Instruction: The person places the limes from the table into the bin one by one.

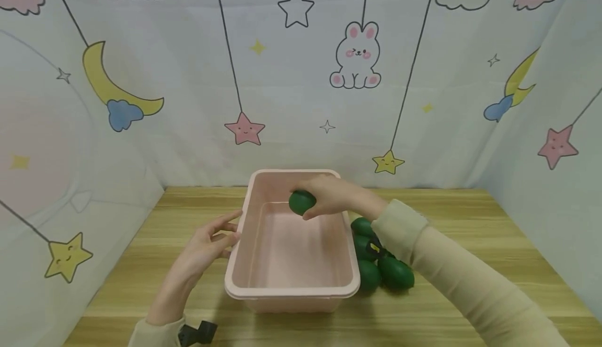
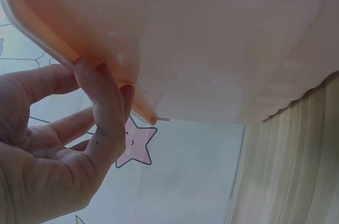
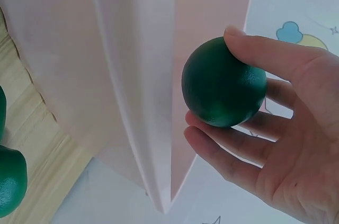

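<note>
A pink plastic bin stands on the wooden table. My right hand holds a dark green avocado above the far part of the bin's inside. In the right wrist view, the thumb lies on top of the avocado and the fingers curl beneath it. At the bin's left side, my left hand touches the outer edge of the rim with its thumb and fingertips, the fingers loosely bent. The left wrist view shows these fingers against the underside of the rim.
Several more green avocados lie on the table against the bin's right side, partly hidden by the right sleeve. A white cloth with cartoon prints hangs behind and beside the wooden table. A black device is at the left wrist.
</note>
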Demonstrator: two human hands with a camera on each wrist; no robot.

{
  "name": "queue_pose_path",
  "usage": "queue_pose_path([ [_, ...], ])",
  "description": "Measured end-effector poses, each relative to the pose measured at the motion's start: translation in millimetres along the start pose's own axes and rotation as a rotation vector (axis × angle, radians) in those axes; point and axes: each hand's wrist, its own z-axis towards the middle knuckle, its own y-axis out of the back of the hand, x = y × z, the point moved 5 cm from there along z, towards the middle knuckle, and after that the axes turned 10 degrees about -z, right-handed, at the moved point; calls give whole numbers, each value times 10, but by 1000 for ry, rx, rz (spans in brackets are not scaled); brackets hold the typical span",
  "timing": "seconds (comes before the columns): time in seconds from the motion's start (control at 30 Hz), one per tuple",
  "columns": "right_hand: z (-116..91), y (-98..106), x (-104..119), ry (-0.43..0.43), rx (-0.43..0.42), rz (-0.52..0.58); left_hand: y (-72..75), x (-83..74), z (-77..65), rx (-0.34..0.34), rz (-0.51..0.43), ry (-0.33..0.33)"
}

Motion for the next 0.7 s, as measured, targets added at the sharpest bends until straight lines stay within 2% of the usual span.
queue_pose_path([
  [0.17, 41, -13, 22, 7, 26, -49, 1, -5, 1, 9, -7, -4],
  [0.7, 141, -112, 24, -1, 79, -39, 9, 0, 9, 6, 5, -10],
])
